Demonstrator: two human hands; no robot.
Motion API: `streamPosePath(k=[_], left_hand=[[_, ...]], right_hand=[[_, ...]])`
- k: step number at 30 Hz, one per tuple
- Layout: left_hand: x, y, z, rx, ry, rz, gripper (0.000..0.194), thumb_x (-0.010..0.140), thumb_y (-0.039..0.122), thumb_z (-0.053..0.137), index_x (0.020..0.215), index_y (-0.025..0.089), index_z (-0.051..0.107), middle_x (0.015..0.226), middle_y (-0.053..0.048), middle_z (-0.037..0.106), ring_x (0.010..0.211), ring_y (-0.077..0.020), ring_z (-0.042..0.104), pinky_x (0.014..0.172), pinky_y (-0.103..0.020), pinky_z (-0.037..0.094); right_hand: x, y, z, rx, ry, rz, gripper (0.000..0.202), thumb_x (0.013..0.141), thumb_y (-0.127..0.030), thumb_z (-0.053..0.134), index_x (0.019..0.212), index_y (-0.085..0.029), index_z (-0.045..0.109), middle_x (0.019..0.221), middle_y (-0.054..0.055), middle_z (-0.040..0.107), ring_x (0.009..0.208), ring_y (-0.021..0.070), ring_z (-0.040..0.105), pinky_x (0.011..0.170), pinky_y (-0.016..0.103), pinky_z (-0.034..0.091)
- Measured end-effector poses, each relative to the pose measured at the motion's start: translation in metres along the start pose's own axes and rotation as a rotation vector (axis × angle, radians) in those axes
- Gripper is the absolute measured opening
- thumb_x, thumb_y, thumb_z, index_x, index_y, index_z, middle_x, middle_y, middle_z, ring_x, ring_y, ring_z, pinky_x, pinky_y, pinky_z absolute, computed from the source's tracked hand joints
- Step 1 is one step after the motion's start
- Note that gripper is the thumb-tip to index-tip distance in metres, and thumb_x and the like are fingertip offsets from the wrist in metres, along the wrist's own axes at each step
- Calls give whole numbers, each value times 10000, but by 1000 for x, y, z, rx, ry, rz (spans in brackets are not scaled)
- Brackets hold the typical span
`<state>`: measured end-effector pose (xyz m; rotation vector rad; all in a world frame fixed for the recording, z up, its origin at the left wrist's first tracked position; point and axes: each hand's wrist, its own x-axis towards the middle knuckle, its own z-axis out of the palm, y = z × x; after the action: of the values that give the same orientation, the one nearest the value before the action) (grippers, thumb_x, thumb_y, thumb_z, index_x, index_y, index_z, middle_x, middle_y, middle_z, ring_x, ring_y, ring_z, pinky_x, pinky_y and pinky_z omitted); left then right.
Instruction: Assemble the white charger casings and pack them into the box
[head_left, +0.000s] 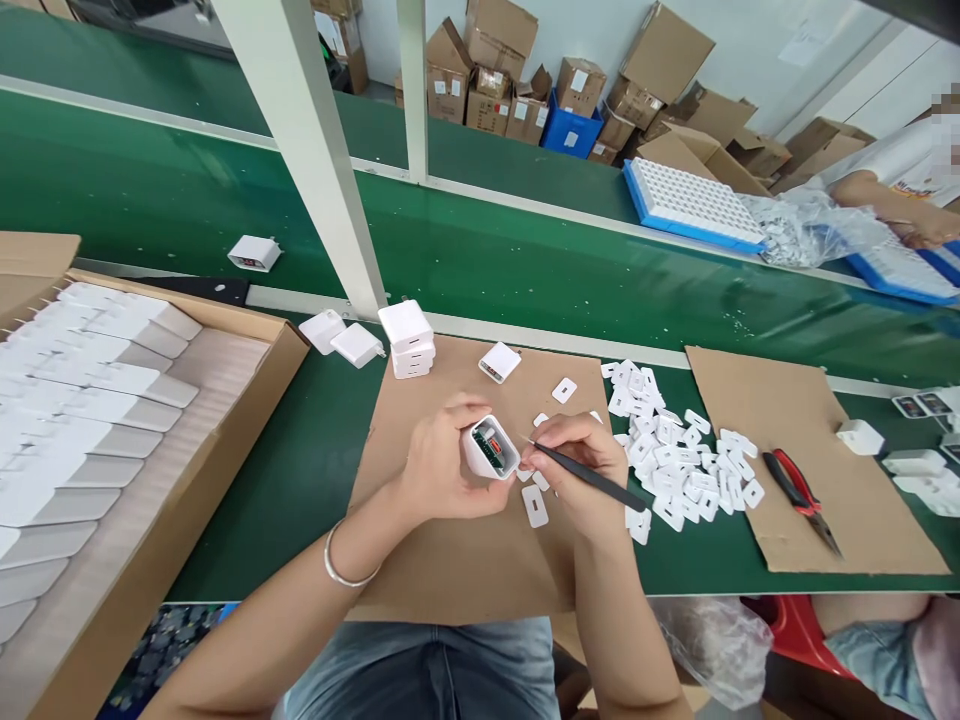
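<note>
My left hand [442, 465] is closed around a white charger housing [471, 452], its open end facing me and a green circuit board showing inside. Between the fingers of my right hand [585, 465] are black tweezers [592, 477], their tip close to the housing's opening. Small white plates [535, 506] with slots lie on the cardboard sheet [465, 570] beneath my hands. Another white housing [500, 362] rests further back on the sheet, beside a stack of white housings [407, 338]. A large pile of white plates [667, 450] lies right of my right hand.
A cardboard box [255, 385] of white housings fills the left side. Red-handled pliers [802, 500] lie on a second cardboard sheet [877, 520] at right. A metal post [315, 150] rises behind the bench. Another person's arm [892, 205] reaches over trays at far right.
</note>
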<state>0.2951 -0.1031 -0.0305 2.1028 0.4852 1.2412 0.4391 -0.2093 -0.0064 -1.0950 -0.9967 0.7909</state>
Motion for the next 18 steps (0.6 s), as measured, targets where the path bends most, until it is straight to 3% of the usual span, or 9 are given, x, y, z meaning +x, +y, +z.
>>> streamPosePath(k=[3, 8, 12, 18], left_hand=[[1, -1, 1, -6, 8, 79, 558, 620, 279, 713, 1117, 244, 462, 900, -19, 592, 796, -215, 672, 599, -304, 521], [3, 0, 2, 11, -55, 98, 558, 621, 233, 682, 1125, 257, 442, 952, -25, 590, 769, -196, 633, 650, -330, 516], [0, -2, 4, -37, -80, 101, 623, 632, 202, 685, 1193, 261, 420, 980, -41, 583, 798, -210, 631, 681, -355, 529], [2, 5, -4, -261, -385, 48, 682, 674, 163, 665, 1314, 295, 470, 1221, -102, 569, 1055, -278, 636, 855, -427, 564]], right_hand=[[-2, 0, 1, -3, -32, -32, 149, 871, -185, 741, 929, -260, 626, 842, 21, 649, 715, 169, 626, 628, 319, 506], [-4, 0, 4, 22, -68, -25, 156, 952, -262, 625, 893, -257, 480, 763, -8, 568, 623, 144, 528, 561, 289, 386], [-2, 1, 4, 36, -78, 9, 178, 979, -338, 581, 864, -249, 478, 761, -9, 542, 663, 153, 522, 599, 297, 373], [6, 5, -2, -17, 29, 87, 293, 946, -374, 539, 712, -230, 436, 652, -18, 436, 614, 161, 417, 591, 312, 319]])
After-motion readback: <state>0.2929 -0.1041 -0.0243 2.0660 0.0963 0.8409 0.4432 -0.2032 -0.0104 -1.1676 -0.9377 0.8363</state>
